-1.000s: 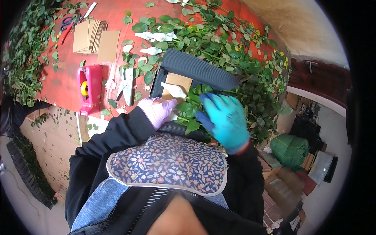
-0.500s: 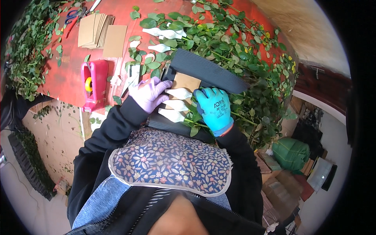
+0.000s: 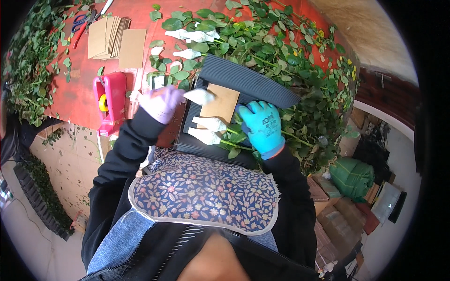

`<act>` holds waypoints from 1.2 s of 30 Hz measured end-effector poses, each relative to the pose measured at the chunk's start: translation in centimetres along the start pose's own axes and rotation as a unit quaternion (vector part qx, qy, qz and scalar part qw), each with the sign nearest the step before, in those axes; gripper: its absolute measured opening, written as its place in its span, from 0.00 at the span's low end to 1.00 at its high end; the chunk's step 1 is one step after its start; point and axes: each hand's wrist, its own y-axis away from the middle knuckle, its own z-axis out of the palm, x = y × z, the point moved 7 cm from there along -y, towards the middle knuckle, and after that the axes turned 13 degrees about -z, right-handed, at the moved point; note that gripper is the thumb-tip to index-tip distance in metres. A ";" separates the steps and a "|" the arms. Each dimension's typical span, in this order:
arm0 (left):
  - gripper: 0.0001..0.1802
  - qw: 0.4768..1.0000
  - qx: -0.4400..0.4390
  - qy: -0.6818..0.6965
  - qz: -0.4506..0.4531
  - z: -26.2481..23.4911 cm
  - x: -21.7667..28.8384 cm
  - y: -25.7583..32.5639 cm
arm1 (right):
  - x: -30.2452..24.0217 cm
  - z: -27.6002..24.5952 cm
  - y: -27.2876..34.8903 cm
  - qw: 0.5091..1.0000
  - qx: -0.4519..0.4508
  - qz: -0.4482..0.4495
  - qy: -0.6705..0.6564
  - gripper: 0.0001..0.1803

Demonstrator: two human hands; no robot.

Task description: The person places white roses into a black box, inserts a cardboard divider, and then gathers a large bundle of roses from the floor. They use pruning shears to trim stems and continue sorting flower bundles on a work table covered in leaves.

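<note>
My left hand, in a lilac glove and blurred, is closed at the tip of a rose bud in a white net sleeve. That bud lies over a brown card on a black ridged stand. Two more netted rose buds lie just below, across the card's lower edge and the black surface. My right hand, in a teal glove, curls around the green rose stems to the right of the card. The fingertips underneath are hidden.
Leafy rose stems cover the red table's right side, with netted buds at the back. A pink tape dispenser, brown cards and scissors stand to the left. A green bundle sits at lower right.
My left hand has moved left and slightly up, and the top netted bud has shifted the same way, uncovering more of the card. The right hand stays nearly in place.
</note>
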 end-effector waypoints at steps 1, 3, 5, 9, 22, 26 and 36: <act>0.08 0.999 -0.034 0.021 -0.013 -1.1 -0.8 -0.4 | 0.4 0.1 0.4 1.000 -0.002 0.007 -0.017 0.11; 0.08 0.995 -0.052 0.089 -0.006 -1.6 -1.4 -0.5 | 0.8 0.2 0.5 1.000 0.002 0.008 -0.027 0.11; 0.08 0.991 -0.063 0.118 -0.004 -1.1 -1.7 -0.1 | 0.9 0.4 0.6 0.999 0.004 0.020 -0.040 0.12; 0.08 0.983 -0.065 0.156 -0.071 -0.4 -1.5 0.2 | 0.6 -0.1 0.5 0.999 0.013 0.030 -0.037 0.18; 0.24 0.952 -0.211 0.183 0.121 0.9 9.1 1.8 | 1.5 -7.0 1.6 0.994 0.064 0.083 -0.021 0.23; 0.23 0.963 -0.201 0.151 0.102 0.6 9.3 1.5 | 2.2 -16.6 7.8 0.940 0.216 0.262 0.003 0.14; 0.07 0.951 -0.167 0.257 0.026 0.6 9.2 1.1 | 2.7 -23.0 31.2 0.811 0.200 0.512 0.200 0.22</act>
